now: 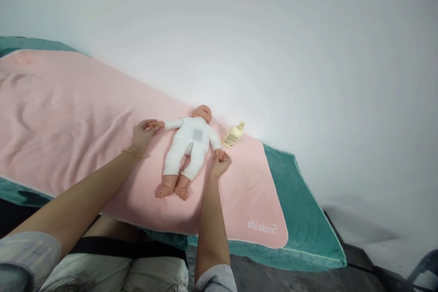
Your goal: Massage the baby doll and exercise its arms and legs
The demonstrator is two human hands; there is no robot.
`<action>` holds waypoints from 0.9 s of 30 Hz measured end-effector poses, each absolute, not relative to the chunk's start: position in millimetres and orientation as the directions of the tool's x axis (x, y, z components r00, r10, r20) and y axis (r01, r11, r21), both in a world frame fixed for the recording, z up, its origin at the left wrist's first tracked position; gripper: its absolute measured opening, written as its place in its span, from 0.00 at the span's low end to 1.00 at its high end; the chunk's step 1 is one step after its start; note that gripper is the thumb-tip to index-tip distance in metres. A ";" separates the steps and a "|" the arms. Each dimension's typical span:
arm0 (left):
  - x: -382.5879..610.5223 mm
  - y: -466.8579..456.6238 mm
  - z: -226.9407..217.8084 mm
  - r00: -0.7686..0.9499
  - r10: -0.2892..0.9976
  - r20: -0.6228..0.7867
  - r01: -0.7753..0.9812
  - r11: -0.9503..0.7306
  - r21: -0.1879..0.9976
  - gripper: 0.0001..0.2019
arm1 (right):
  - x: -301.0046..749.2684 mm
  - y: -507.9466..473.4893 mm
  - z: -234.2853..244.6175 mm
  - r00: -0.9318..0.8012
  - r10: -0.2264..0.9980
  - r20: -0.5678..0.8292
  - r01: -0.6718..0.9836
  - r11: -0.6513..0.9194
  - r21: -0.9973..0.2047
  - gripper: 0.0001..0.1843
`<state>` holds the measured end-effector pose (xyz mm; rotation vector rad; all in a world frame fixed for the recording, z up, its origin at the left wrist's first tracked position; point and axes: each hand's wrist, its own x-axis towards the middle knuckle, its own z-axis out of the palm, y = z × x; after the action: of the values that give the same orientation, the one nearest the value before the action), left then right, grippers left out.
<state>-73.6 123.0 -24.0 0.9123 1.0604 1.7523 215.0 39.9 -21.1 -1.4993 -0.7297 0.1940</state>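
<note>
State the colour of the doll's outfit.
The outfit is white, with a grey patch on its front; the head view shows it.

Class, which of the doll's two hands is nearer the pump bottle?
The doll hand at the picture's right, just below the pump bottle; the other doll hand is farther, across the white-clothed body.

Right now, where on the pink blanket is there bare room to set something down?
Free: the pink blanket between the bottle and the lettering, and its rumpled stretch beyond the braceleted hand. Crowded: beside the doll, where the other hand holds its hand near the bottle.
</note>
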 end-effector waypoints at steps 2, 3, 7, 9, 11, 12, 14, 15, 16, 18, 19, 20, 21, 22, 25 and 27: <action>-72.1 120.1 -20.7 -0.358 0.922 0.147 -0.295 -0.261 0.919 0.16 | 213.8 40.0 -21.2 0.774 0.554 0.307 0.307 0.095 -0.947 0.12; -71.5 118.9 -19.1 -0.362 0.921 0.147 -0.293 -0.262 0.920 0.16 | 213.1 40.4 -21.5 0.772 0.560 0.301 0.301 0.094 -0.949 0.13; -69.7 116.6 -15.6 -0.364 0.921 0.142 -0.296 -0.259 0.920 0.13 | 210.3 41.9 -23.0 0.760 0.589 0.274 0.264 0.106 -0.959 0.16; -69.4 116.6 -15.4 -0.361 0.921 0.143 -0.301 -0.261 0.917 0.12 | 209.7 41.6 -23.1 0.756 0.597 0.267 0.249 0.114 -0.962 0.17; -69.4 116.6 -15.4 -0.360 0.921 0.148 -0.303 -0.265 0.915 0.11 | 210.1 40.7 -22.6 0.758 0.594 0.269 0.247 0.120 -0.961 0.16; -69.5 116.7 -15.4 -0.360 0.921 0.150 -0.302 -0.267 0.915 0.11 | 210.7 40.2 -22.3 0.762 0.587 0.274 0.250 0.124 -0.960 0.16; -69.9 116.8 -15.4 -0.364 0.919 0.152 -0.298 -0.269 0.916 0.10 | 212.2 39.6 -21.9 0.773 0.567 0.285 0.258 0.130 -0.957 0.15; -70.1 116.9 -15.5 -0.367 0.918 0.153 -0.295 -0.270 0.916 0.10 | 213.1 39.7 -21.9 0.778 0.558 0.290 0.260 0.134 -0.956 0.15; -70.3 117.2 -15.9 -0.370 0.916 0.154 -0.291 -0.272 0.917 0.10 | 213.8 40.1 -22.1 0.782 0.551 0.293 0.260 0.138 -0.956 0.15; -70.8 118.3 -17.4 -0.377 0.913 0.158 -0.283 -0.276 0.919 0.10 | 214.9 41.6 -22.8 0.785 0.544 0.296 0.256 0.150 -0.955 0.16; -71.1 119.0 -18.6 -0.379 0.911 0.161 -0.281 -0.279 0.918 0.10 | 215.4 42.7 -23.5 0.785 0.544 0.296 0.252 0.157 -0.955 0.17; -71.5 119.8 -20.0 -0.380 0.910 0.164 -0.280 -0.282 0.918 0.11 | 215.8 43.8 -24.3 0.784 0.545 0.298 0.247 0.166 -0.955 0.18; -71.9 120.6 -21.4 -0.381 0.910 0.166 -0.280 -0.285 0.917 0.12 | 216.3 44.9 -25.2 0.783 0.546 0.299 0.243 0.174 -0.954 0.18; -72.2 121.3 -22.8 -0.380 0.909 0.168 -0.280 -0.286 0.916 0.13 | 216.9 45.9 -26.3 0.782 0.547 0.301 0.240 0.181 -0.954 0.18; -72.9 122.2 -25.1 -0.374 0.912 0.167 -0.276 -0.282 0.919 0.14 | 219.0 47.5 -29.4 0.774 0.553 0.309 0.243 0.191 -0.951 0.19; -72.2 121.3 -24.5 -0.378 0.910 0.169 -0.266 -0.281 0.922 0.14 | 220.1 47.2 -30.9 0.762 0.564 0.316 0.252 0.191 -0.949 0.18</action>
<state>-72.2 121.3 -24.5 0.9360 1.0866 1.7795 220.1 47.2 -30.9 -1.3950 -0.7264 0.2487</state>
